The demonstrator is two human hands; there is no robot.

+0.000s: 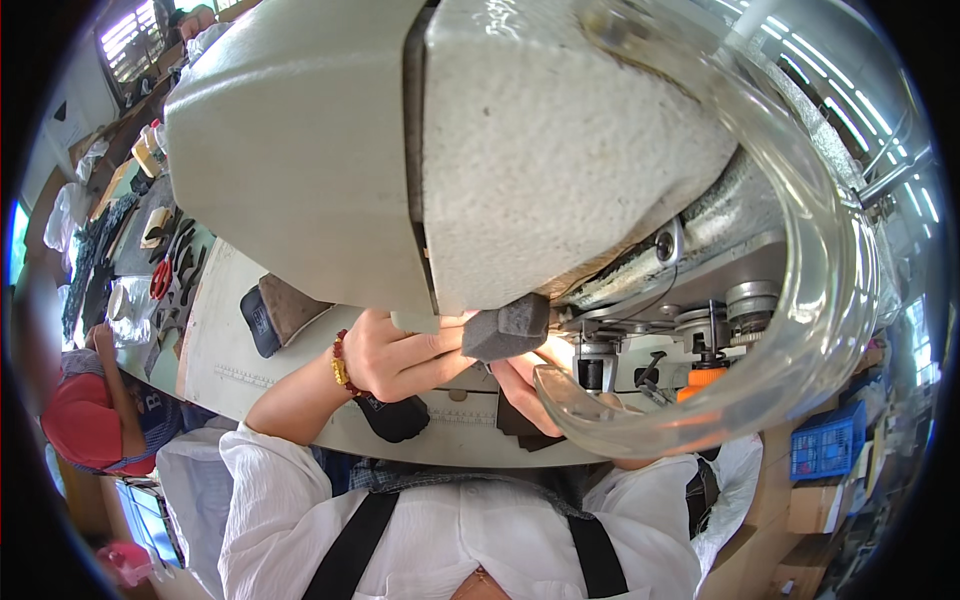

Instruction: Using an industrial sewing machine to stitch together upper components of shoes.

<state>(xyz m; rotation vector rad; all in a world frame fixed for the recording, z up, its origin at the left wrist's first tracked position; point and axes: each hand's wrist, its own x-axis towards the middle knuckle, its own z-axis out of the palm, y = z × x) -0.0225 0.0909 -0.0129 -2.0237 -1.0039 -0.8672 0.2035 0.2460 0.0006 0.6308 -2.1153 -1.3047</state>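
Observation:
Under the head of a big pale sewing machine (570, 150), both hands meet at a dark grey, soft-looking block (507, 329). My left hand (400, 352), with a red and gold bracelet at the wrist, comes from the left with bent fingers pressed together. Its fingertips go behind the block and the machine head. My right hand (527, 388) lies just below the block, fingers close together and partly covered by a clear curved guard. What the fingers grip is hidden. A black cap (396, 417) lies below my left wrist. Dark flat pieces (515, 425) lie below my right hand.
A black and brown cap (275, 315) lies on the pale table (225, 345). The thick clear guard (820, 370) curves around the right side, near an orange-topped part (702, 380). Red-handled scissors (161, 278) lie farther left, near a person in red (80, 410). A blue crate (828, 440) stands right.

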